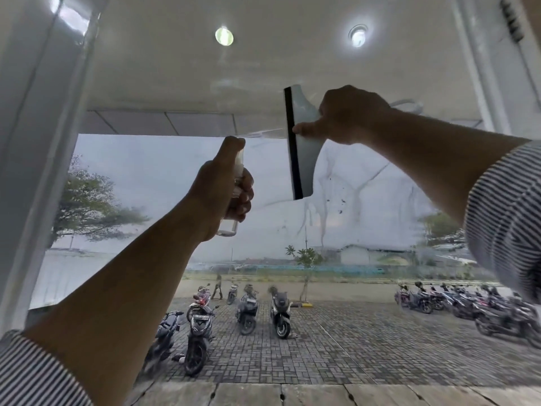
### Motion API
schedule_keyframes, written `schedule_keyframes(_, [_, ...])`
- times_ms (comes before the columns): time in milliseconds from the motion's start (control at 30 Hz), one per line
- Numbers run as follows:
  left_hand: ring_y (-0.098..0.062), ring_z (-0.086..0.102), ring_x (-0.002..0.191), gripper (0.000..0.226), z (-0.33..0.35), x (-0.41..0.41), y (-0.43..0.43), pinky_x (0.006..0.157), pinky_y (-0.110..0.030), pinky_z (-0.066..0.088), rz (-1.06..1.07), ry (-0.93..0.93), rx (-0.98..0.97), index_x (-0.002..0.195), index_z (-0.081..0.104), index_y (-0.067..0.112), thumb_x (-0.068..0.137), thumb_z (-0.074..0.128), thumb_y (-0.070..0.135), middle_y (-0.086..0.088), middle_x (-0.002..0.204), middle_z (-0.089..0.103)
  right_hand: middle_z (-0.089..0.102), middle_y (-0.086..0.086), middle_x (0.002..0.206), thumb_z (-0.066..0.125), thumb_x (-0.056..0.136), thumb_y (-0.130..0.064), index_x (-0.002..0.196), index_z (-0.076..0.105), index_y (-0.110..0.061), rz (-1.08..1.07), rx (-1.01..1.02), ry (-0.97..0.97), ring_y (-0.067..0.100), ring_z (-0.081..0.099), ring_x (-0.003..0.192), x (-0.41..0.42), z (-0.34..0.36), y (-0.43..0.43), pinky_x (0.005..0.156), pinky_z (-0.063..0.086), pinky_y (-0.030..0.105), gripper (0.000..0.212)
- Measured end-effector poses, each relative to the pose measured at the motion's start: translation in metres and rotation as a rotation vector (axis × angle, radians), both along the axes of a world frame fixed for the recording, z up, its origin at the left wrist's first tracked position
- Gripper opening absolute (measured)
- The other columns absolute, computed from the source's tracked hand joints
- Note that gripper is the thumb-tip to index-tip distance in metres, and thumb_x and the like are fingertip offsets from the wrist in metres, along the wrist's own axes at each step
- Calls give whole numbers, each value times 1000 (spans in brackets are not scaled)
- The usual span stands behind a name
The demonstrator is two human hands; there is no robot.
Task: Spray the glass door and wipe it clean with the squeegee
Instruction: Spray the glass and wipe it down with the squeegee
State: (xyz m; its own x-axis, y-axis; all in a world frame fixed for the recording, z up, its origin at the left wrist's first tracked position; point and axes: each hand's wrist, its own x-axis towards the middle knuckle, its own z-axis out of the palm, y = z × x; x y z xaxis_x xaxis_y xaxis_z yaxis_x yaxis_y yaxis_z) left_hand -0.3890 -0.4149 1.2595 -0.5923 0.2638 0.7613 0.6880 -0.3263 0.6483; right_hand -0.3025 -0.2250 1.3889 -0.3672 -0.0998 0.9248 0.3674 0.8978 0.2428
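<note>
Black-edged squeegee upright on streaked glass, right hand

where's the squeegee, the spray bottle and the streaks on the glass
squeegee (304, 162): head view, on its pale body beside the black blade
spray bottle (229, 229): head view, on its clear base
streaks (322, 222): head view, on a wet run below the squeegee
</note>
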Motion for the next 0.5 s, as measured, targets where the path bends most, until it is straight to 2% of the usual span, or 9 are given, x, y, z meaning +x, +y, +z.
schedule_keyframes(200, [-20,39,39,64,2,12,36,48,-23,37,-42,2,-14,51,48,12,97,43,56,-5,47,44,50,6,72,50,80,-81,70,46,-13,-67,-76,-14,30,56,80,22,3,35,72,40,35,69])
schedule_keyframes(333, [-20,40,40,64,2,22,57,47,-24,38,-54,3,-27,51,49,12,97,43,56,-5,47,45,57,8,73,53,79,-81,76,55,-9,-68,-146,-23,29,58,76,33,2,55,69,40,34,72])
schedule_keyframes(500, [-21,41,39,63,1,32,74,48,-22,38,-65,12,-30,52,49,11,97,43,55,-6,47,45,53,6,75,52,78,-82,75,47,-13,-84,-226,-19,29,55,79,45,-7,80,72,41,36,70])
